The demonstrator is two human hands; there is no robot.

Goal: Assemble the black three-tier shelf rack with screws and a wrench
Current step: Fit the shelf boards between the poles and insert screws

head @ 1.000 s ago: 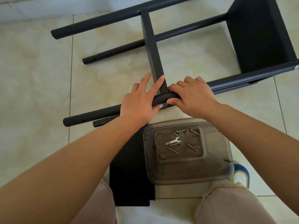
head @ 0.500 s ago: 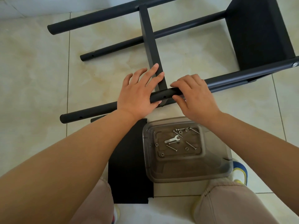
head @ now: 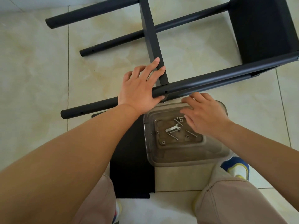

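- Right hand (head: 204, 113) has been pulled off the near pole (head: 202, 81) since half a second ago and is now held over the far rim of the clear tub (head: 186, 160), fingers loosely spread, nothing gripped.
- Left hand (head: 139, 88) has been kept on the rack (head: 178, 46): thumb is hooked under the near pole, palm is laid on top, and the straight fingers are rested on the cross panel (head: 151, 34) right where it meets the pole.
- Rack is laid on its side on the tiled floor (head: 32, 70), four poles running left to right, with one shelf (head: 263, 26) already fitted at the right end.
- A bare screw hole can be seen in the near pole at the joint, just beside the left thumb.
- Wrench (head: 172, 128) is left lying flat in the tub, with screws (head: 191, 133) and nuts (head: 157, 132) scattered round it; none of it is touched by the right hand, as far as can be told.
- A loose black panel (head: 131, 167) is laid flat on the floor, its right edge tucked under the tub.
- Knees in beige trousers and a blue-and-yellow shoe (head: 236, 167) are seen at the bottom.
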